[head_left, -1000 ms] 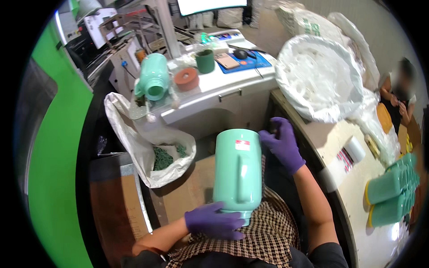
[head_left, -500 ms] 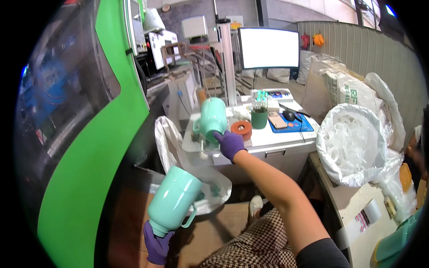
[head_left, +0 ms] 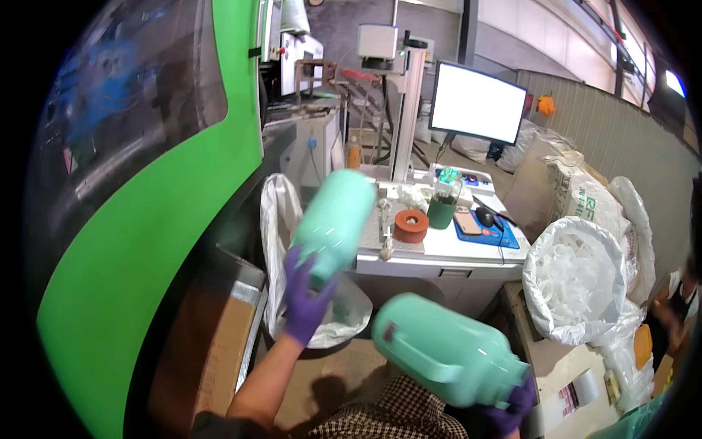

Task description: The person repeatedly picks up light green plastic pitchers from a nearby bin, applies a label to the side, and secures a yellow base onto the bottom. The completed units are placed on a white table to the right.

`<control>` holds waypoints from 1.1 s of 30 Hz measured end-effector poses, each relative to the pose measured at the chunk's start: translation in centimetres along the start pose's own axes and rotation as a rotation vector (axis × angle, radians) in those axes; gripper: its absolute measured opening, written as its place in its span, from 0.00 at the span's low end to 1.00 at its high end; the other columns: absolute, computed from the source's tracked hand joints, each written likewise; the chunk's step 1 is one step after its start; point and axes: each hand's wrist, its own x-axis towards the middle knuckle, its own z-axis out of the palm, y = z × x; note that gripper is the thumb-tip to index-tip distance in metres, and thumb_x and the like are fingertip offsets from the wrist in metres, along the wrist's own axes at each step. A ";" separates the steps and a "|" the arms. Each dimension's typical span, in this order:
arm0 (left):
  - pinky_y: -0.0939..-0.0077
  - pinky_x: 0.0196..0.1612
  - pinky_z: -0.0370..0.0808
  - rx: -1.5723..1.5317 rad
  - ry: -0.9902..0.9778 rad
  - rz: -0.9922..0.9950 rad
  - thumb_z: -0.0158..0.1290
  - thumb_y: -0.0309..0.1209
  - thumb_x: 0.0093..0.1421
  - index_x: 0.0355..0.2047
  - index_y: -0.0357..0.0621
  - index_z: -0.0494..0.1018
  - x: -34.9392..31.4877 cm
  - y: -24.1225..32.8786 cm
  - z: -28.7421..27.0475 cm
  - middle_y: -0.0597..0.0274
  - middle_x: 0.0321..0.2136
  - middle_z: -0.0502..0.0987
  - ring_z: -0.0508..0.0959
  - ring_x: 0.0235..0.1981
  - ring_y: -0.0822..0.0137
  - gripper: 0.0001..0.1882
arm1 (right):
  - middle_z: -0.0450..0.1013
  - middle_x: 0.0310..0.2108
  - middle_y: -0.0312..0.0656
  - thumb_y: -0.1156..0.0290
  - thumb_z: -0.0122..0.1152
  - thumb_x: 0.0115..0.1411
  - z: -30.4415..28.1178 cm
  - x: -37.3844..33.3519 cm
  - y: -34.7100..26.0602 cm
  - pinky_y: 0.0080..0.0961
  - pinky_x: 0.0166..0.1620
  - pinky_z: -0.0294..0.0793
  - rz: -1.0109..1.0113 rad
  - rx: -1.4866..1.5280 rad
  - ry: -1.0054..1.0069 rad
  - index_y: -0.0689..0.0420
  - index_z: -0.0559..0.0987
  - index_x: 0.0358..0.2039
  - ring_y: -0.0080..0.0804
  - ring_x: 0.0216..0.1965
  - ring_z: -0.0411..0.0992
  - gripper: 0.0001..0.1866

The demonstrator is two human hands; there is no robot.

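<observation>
My left hand, in a purple glove, grips the narrow neck end of a mint-green jug. The jug leans over the table's left end, slightly blurred; whether it touches the surface I cannot tell. A second mint-green jug, with a side handle and a small dark mark, lies tilted above my lap. Its neck is held in my gloved right hand, whose fingers are partly hidden behind it. On the table, a red-brown round roll sits to the right of the left-hand jug.
A green machine curves along the left. Below the table stands a white-lined bin. A glass bottle with green contents, a phone and a mouse are on the table. At right, a bag of clear plastic pieces; a person is beyond it.
My left hand has raised its jug from low at the left to the table. My right hand has taken the other jug off the table and drawn it back toward me.
</observation>
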 end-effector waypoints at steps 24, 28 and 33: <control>0.57 0.69 0.62 -0.170 -0.400 0.160 0.65 0.44 0.59 0.73 0.41 0.51 7.0 6.5 10.8 0.45 0.69 0.59 0.65 0.68 0.48 0.49 | 0.73 0.27 0.40 0.49 0.83 0.38 -8.1 -2.8 -2.3 0.30 0.30 0.67 0.030 0.148 -0.391 0.52 0.83 0.29 0.36 0.26 0.70 0.25; 0.57 0.67 0.66 -1.028 -1.205 0.317 0.68 0.48 0.54 0.74 0.44 0.54 5.0 20.7 2.6 0.48 0.70 0.59 0.67 0.67 0.56 0.53 | 0.69 0.24 0.35 0.55 0.83 0.41 -5.5 0.8 -4.6 0.30 0.29 0.66 0.114 0.138 -0.430 0.51 0.83 0.30 0.31 0.28 0.70 0.21; 0.56 0.58 0.74 -0.537 -1.244 0.532 0.67 0.56 0.52 0.70 0.49 0.62 3.6 23.1 2.3 0.51 0.60 0.71 0.76 0.56 0.50 0.50 | 0.73 0.35 0.37 0.68 0.75 0.53 -5.2 -1.5 -4.0 0.27 0.37 0.70 0.450 0.419 -0.278 0.60 0.80 0.43 0.27 0.33 0.72 0.19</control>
